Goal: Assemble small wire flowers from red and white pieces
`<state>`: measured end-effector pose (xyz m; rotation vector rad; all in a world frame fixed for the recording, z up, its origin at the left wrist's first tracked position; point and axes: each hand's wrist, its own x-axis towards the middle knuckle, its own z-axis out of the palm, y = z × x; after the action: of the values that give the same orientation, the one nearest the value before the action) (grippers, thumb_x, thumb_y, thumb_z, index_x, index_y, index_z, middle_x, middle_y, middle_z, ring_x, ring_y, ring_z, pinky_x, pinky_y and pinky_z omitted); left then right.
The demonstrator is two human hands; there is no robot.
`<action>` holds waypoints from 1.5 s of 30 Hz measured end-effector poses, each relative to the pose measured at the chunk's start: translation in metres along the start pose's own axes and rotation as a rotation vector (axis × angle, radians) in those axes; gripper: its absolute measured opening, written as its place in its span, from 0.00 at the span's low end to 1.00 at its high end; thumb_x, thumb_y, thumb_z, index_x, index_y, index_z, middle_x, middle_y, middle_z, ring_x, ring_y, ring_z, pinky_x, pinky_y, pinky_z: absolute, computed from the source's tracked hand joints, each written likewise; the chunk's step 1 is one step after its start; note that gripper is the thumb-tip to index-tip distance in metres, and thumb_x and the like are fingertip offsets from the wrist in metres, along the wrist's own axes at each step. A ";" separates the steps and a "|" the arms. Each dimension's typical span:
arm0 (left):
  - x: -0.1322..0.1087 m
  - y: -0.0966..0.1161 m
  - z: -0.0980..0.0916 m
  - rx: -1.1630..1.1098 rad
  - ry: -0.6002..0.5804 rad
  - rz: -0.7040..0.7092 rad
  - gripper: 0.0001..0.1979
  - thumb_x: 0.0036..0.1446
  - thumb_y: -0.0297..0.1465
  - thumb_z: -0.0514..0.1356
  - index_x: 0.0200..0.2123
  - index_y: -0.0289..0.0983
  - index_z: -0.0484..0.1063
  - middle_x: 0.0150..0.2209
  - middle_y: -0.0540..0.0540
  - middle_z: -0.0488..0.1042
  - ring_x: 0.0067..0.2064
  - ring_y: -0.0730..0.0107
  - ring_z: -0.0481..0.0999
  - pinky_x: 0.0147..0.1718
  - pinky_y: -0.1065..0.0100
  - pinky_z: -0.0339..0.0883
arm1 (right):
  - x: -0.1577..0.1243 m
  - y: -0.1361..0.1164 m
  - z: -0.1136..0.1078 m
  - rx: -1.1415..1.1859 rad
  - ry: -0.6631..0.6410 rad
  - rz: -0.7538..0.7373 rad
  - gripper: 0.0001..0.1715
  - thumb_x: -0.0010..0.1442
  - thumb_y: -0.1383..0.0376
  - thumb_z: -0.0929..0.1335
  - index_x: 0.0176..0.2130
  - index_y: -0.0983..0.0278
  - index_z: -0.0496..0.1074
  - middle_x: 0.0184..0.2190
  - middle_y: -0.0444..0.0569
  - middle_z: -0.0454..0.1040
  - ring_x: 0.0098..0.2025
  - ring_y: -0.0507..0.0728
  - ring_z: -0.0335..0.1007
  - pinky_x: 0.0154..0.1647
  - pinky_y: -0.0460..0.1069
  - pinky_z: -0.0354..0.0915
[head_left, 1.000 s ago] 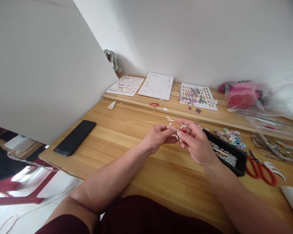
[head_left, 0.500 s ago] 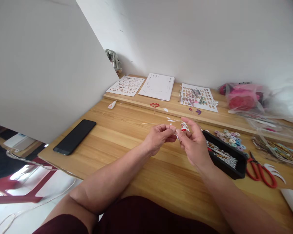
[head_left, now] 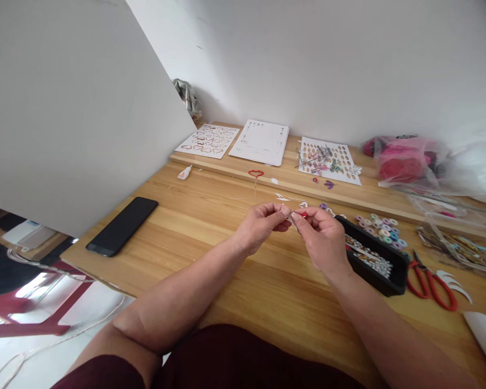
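My left hand [head_left: 266, 222] and my right hand [head_left: 321, 233] meet fingertip to fingertip over the middle of the wooden table [head_left: 210, 227]. Both are closed in a pinch. Whatever lies between the tips is small and mostly covered by the fingers, so I cannot make out its kind. A bit of red [head_left: 304, 215] shows at the right fingers; whether it is held or lies behind them I cannot tell. Just beyond the hands are white cut-out scraps [head_left: 282, 198]. Farther back, a red wire-like shape [head_left: 256, 173] on a thin stem leans at the ledge.
A black tray [head_left: 397, 281] of beads stands by my right wrist. Thread spools [head_left: 384, 231] and red-handled scissors [head_left: 443, 292] lie to its right. At left are a black phone [head_left: 122, 227] and a small white bottle [head_left: 184, 173]. Patterned sheets [head_left: 261, 141] rest on the raised ledge.
The right fingers, raised and spread before, have curled down into the pinch. The left hand has stayed almost in place. The view has shifted slightly.
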<state>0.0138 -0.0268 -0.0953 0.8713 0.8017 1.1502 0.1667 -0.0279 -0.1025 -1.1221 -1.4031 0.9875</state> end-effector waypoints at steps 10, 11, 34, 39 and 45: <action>-0.007 0.016 0.001 0.486 0.097 0.154 0.25 0.62 0.50 0.56 0.24 0.35 0.72 0.15 0.52 0.65 0.17 0.76 0.62 0.21 0.70 0.56 | 0.005 0.003 -0.007 0.005 0.062 0.045 0.13 0.55 0.56 0.75 0.32 0.63 0.76 0.19 0.39 0.63 0.21 0.48 0.50 0.23 0.47 0.46; -0.009 0.017 0.001 0.542 0.115 0.277 0.23 0.63 0.48 0.56 0.26 0.35 0.73 0.18 0.50 0.68 0.20 0.75 0.65 0.23 0.69 0.58 | 0.006 0.004 -0.008 0.006 0.065 0.054 0.13 0.54 0.56 0.76 0.32 0.63 0.76 0.19 0.39 0.63 0.21 0.48 0.50 0.22 0.47 0.46; -0.001 0.010 -0.007 0.839 0.100 0.632 0.04 0.57 0.24 0.62 0.31 0.36 0.77 0.29 0.48 0.70 0.34 0.70 0.68 0.36 0.68 0.63 | 0.007 -0.011 -0.002 0.264 0.008 0.215 0.11 0.46 0.61 0.78 0.26 0.62 0.75 0.17 0.39 0.62 0.19 0.47 0.47 0.20 0.46 0.41; 0.000 0.011 -0.005 0.705 0.085 0.522 0.03 0.54 0.26 0.64 0.29 0.36 0.77 0.27 0.49 0.70 0.33 0.71 0.66 0.35 0.68 0.61 | 0.007 -0.015 0.000 0.341 0.031 0.255 0.12 0.41 0.64 0.79 0.25 0.62 0.74 0.17 0.40 0.63 0.19 0.46 0.49 0.19 0.45 0.43; 0.001 0.003 -0.002 0.453 0.080 0.322 0.05 0.53 0.31 0.64 0.31 0.34 0.77 0.28 0.48 0.72 0.31 0.73 0.66 0.33 0.69 0.59 | 0.007 -0.016 0.001 0.378 0.045 0.281 0.13 0.41 0.63 0.78 0.25 0.62 0.73 0.18 0.39 0.62 0.19 0.46 0.48 0.18 0.45 0.42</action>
<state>0.0113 -0.0246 -0.0939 1.3743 1.0358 1.3120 0.1641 -0.0250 -0.0861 -1.0615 -0.9834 1.3543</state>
